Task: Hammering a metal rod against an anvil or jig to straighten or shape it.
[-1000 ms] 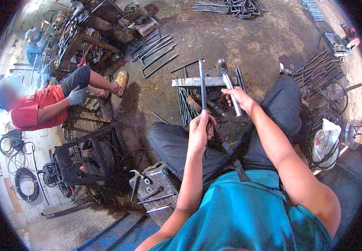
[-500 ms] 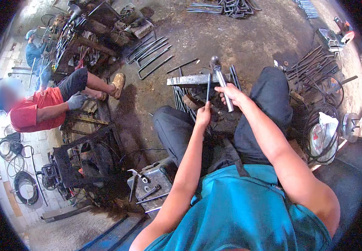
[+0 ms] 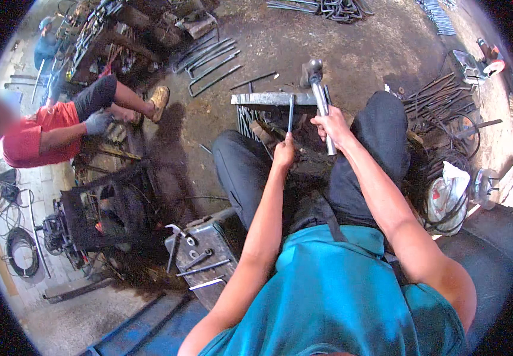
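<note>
My left hand (image 3: 284,153) is closed around the lower end of a thin metal rod (image 3: 291,113). The rod points away from me, its far end at a pale metal bar (image 3: 253,99) set crosswise between my knees. My right hand (image 3: 331,127) grips a hammer (image 3: 320,99) by its metal handle. The hammer head sits beyond the bar, to the right of the rod and apart from it. Under the bar several thin rods (image 3: 248,123) stick out on the left.
Bent rods (image 3: 216,74) lie on the floor ahead. A toolbox (image 3: 208,261) with a claw hammer (image 3: 177,232) and other tools stands at my left. Rod scraps (image 3: 440,101) and a white bag (image 3: 448,196) are at right. A person in red (image 3: 46,136) sits at left; another stands behind.
The hammer has shifted slightly up and right, and its head has turned. My left hand still holds the rod. The whole view has shifted a little.
</note>
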